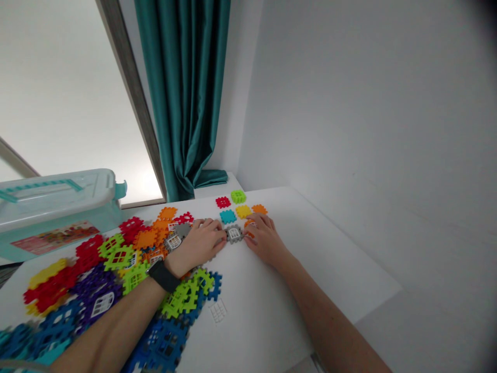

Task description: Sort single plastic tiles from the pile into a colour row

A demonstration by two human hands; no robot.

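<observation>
Both hands meet over a small grey square building tile (234,234) with notched edges and a white window insert, lying on the white table. My left hand (206,239), with a black watch at the wrist, grips the tile's left edge with its fingertips. My right hand (267,239) is closed over an orange tile (250,226), partly hidden under the fingers, at the grey tile's right edge. Whether the two tiles are joined I cannot tell. Just beyond lie a blue tile (228,216), a yellow tile (243,211), another orange tile (259,209), a red tile (222,202) and a green tile (238,196).
Heaps of coloured tiles cover the table's left side, including red (88,252), purple (95,285), lime green (182,299) and dark blue (166,339) ones. A loose white window insert (218,312) lies nearer me. A lidded storage box (58,207) stands back left, by a green curtain (186,103).
</observation>
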